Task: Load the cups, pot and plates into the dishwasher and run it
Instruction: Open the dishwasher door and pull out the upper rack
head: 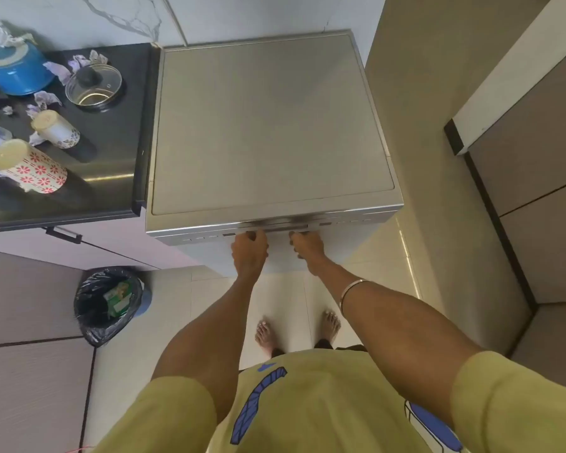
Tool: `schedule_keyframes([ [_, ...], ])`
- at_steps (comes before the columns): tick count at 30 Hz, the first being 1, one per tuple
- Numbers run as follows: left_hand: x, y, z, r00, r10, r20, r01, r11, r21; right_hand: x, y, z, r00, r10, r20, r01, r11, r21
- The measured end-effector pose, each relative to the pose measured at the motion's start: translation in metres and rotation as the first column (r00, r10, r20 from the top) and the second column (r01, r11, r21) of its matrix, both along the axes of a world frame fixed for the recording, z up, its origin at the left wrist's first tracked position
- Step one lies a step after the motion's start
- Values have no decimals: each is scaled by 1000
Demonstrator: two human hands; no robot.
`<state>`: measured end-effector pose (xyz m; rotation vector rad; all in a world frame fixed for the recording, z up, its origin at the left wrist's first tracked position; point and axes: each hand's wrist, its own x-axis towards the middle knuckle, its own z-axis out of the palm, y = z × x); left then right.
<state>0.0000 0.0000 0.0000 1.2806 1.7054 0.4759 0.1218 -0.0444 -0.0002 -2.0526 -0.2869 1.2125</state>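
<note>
Both hands are hooked into the recessed handle at the top front edge of the brushed stainless-steel freestanding dishwasher point(268, 125). The left hand point(249, 253) has its fingers curled up into the recess, and the right hand point(307, 251) grips the same recess just beside it. The door appears closed, or at most barely cracked.

The items to be loaded are all on the dark glossy counter point(118, 152) to the left: an inverted blue enamel pot point(17, 73), a round glass lid with a black knob point(94, 85), a white cup with red flower print point(30, 168) and a smaller white cup with blue floral print point(56, 129), both upside down. Crumpled paper scraps are scattered among them. No plates can be seen.

Several risks are judged from this. The bare feet point(296, 331) are placed directly below the door, so shins or toes could be struck if it is dropped open quickly. A slipped grip could let the door fall hard. The black-lined waste bin point(108, 302) stands well left of the swing path.
</note>
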Motion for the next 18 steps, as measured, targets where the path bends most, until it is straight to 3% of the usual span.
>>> schedule_keyframes([
  [3, 5, 5, -3, 949, 114, 293, -45, 971, -234, 0, 8, 2, 913, -147, -381, 174, 984, 39],
  [8, 9, 4, -11, 667, 401, 628, -51, 865, -498, -4, 13, -2, 683, -352, -640, 476, 879, 24],
  [12, 14, 3, -15, 524, 541, 658, -87, 802, -590, -6, 6, -11, 547, -356, -758, 558, 830, 13],
  [18, 25, 2, -11, 507, 602, 617, -137, 763, -632, -13, 9, -15, 540, -372, -755, 579, 815, 13],
])
